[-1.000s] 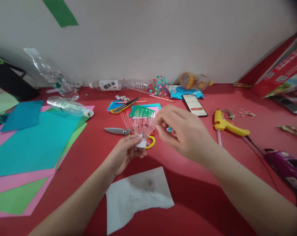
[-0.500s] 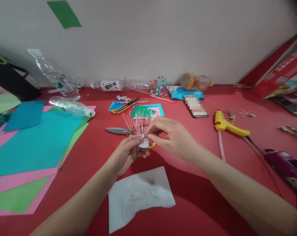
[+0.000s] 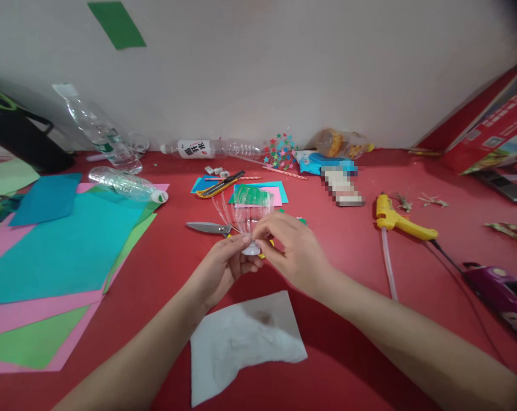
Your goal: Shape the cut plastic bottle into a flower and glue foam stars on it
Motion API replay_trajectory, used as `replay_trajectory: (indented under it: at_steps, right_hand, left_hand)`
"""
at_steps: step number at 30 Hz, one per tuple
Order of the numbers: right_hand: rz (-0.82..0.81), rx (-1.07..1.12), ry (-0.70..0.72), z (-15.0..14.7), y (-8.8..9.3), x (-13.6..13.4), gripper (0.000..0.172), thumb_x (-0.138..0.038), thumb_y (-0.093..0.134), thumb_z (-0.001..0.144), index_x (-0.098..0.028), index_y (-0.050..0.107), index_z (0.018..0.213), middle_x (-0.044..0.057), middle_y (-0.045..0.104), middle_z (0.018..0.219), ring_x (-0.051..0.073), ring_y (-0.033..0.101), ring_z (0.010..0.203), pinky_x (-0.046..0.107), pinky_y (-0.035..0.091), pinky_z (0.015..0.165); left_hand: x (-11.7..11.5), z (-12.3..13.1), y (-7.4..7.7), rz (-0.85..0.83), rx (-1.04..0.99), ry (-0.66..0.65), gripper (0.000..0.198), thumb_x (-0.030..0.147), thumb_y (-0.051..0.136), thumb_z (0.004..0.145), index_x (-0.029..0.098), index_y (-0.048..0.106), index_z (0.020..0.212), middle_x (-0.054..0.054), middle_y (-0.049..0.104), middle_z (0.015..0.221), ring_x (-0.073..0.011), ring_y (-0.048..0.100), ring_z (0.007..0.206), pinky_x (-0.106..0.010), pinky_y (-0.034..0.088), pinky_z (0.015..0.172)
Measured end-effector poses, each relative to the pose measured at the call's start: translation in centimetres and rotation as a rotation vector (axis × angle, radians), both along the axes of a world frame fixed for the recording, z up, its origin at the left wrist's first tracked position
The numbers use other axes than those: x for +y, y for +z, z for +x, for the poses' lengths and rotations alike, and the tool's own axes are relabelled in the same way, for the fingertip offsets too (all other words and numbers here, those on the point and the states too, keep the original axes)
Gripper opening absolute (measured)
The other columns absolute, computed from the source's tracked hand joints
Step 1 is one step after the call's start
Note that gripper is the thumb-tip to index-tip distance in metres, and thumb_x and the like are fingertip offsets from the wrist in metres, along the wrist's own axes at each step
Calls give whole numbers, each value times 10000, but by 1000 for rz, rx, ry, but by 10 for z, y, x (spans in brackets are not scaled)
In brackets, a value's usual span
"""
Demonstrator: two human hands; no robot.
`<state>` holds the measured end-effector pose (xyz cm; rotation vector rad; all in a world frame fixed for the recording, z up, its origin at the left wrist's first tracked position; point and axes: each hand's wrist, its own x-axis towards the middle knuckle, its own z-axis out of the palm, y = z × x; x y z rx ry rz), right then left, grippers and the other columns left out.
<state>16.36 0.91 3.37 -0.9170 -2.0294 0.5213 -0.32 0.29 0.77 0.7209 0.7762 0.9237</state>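
- Holding the cut bottle top [image 3: 248, 217] cap-down over the red table [image 3: 344, 245]: left hand [image 3: 221, 262], thumb and fingers closed round its neck and white cap [image 3: 251, 250].
- Right hand [image 3: 299, 251]: thumb and index almost together, at the neck; can't tell whether they grip anything.
- Edges: cut strips fan upward; scissors [image 3: 207, 228] just behind, handles mostly hidden. White paper [image 3: 236, 342] lies nearer the wearer.
- Room: table surface runs from right hand to glue gun [image 3: 406, 221].
- Containers: clear bottle [image 3: 121, 184] on coloured sheets [image 3: 65, 245]; yellow-capped bottle [image 3: 344, 142] by the wall shows orange, label or contents unclear.
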Motion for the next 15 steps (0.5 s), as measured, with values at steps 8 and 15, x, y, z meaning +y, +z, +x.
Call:
replay_trajectory:
  at_steps: [8, 15]
  right_hand:
    - [-11, 3, -62, -2, -5, -5, 161, -73, 517, 863, -202, 611, 839, 13, 648, 845, 136, 588, 794, 266, 442, 700]
    - [-68, -11, -44, 2, 0, 1, 121, -103, 553, 864, -198, 613, 820, 2, 647, 823, 124, 582, 762, 250, 439, 685]
  left_hand:
    - [0, 0, -3, -28, 3, -13, 218, 321, 650, 870, 121, 714, 813, -34, 673, 701, -111, 640, 640, -197, 515, 606]
    - [0, 1, -1, -18, 25, -24, 194, 314, 714, 820, 122, 705, 802, -27, 683, 707, -114, 657, 632, -193, 524, 592]
